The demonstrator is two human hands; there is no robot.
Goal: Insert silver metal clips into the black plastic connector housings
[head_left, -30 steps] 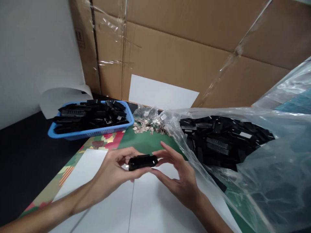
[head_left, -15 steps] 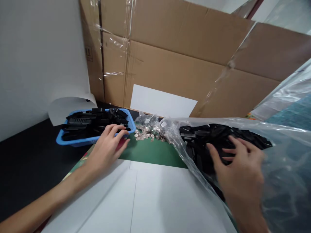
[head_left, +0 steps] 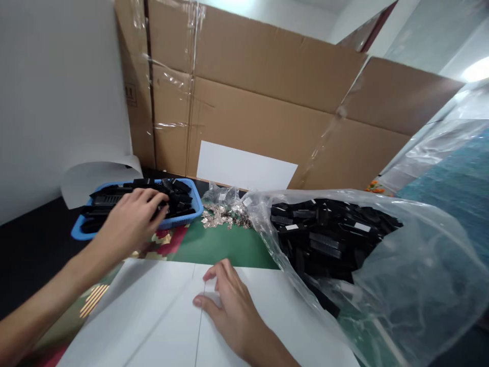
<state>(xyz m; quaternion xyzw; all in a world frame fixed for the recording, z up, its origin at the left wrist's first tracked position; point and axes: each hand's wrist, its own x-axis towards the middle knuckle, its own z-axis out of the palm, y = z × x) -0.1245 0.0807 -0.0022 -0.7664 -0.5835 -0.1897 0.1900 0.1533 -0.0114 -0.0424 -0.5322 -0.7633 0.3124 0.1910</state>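
Observation:
My left hand (head_left: pixel 128 220) reaches over the blue basket (head_left: pixel 78 230) at the left, its fingers lying on the black plastic parts (head_left: pixel 179 196) heaped inside; I see nothing gripped in it. My right hand (head_left: pixel 233 306) rests palm down on the white paper sheet (head_left: pixel 153 316) in front of me with its fingers curled. Whatever may be under the palm is hidden. A clear plastic bag (head_left: pixel 420 265) full of black plastic parts (head_left: pixel 328 229) lies open just right of that hand.
A small clear bag with several small metal pieces (head_left: pixel 223 214) lies on the green mat (head_left: pixel 217 247) between basket and big bag. A large taped cardboard box (head_left: pixel 267 112) walls off the back. A curled white sheet (head_left: pixel 95 171) stands behind the basket.
One second ago both hands held one black part. My left hand then went to the basket and now lies further over it. My right hand reached into the bag, then came back to the paper.

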